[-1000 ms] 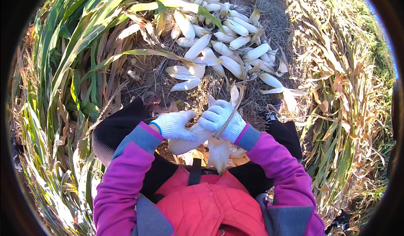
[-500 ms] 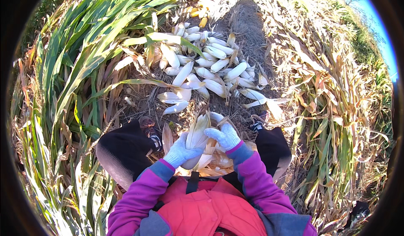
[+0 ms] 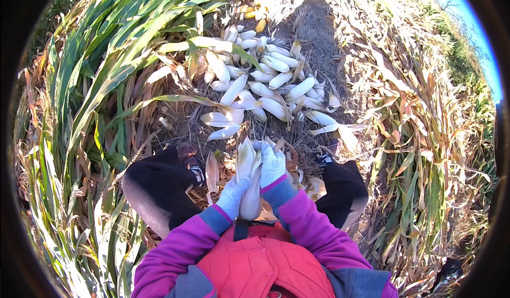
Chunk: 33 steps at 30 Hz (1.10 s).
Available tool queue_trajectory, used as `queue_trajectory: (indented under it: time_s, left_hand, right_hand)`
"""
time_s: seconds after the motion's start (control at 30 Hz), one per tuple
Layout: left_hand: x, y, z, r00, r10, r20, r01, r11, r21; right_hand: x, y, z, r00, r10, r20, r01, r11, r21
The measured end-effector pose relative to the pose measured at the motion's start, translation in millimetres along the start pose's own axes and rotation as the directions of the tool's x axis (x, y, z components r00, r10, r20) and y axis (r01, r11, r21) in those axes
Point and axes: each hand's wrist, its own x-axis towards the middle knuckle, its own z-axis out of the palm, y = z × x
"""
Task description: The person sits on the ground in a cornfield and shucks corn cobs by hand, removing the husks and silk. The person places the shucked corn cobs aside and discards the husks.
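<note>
A pale ear of corn (image 3: 252, 194), partly wrapped in husk, stands almost upright in front of my body. My left hand (image 3: 232, 197), in a white knit glove, is closed round its lower left side, the thumb lying across the husk. Up near the husk's loose top, my right hand (image 3: 272, 164), gloved alike, is closed on the right edge of the husk; its fingertips are partly hidden. Loose dry husks (image 3: 317, 188) lie on the ground between my legs, beyond my hands.
Ahead of my feet lies a heap of white-husked corn ears (image 3: 276, 80), with a few bare yellow cobs (image 3: 260, 25) at its far end. Green corn stalks (image 3: 101, 80) are laid along the left, dry stalks (image 3: 414, 128) along the right. My bent legs (image 3: 159, 186) flank the husks.
My right hand has moved left and slightly up, from the side of the ear to the husk near its top. The ear has become more upright; my left hand has shifted slightly right.
</note>
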Motion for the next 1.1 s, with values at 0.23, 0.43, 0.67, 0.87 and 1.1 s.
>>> queue_trajectory:
  time_s: [0.23, 0.43, 0.67, 0.87, 1.1]
  left_hand:
    - [17, 5, 5, 0.995, -0.094, -0.043, 0.080, 0.964, -0.252]
    - [39, 30, 10, 0.965, 0.122, -0.234, -0.126, 0.992, -0.003]
    - [50, 111, -6, 0.839, 0.100, -0.535, -0.294, 0.911, -0.290]
    - [52, 110, -21, 0.863, 0.269, -0.428, -0.371, 0.913, -0.172]
    - [53, 73, -15, 0.899, 0.324, -0.295, -0.346, 0.938, -0.024]
  right_hand:
    - [18, 9, 5, 0.976, 0.078, -0.202, 0.000, 0.932, 0.362]
    - [8, -2, 20, 0.999, 0.002, -0.040, 0.008, 0.969, 0.246]
    - [-39, -52, -21, 0.852, 0.226, 0.473, 0.044, 0.868, -0.494]
    - [10, 31, -125, 0.917, 0.397, 0.025, -0.379, 0.892, -0.246]
    - [10, -13, -73, 0.978, -0.078, 0.193, 0.202, 0.125, -0.971]
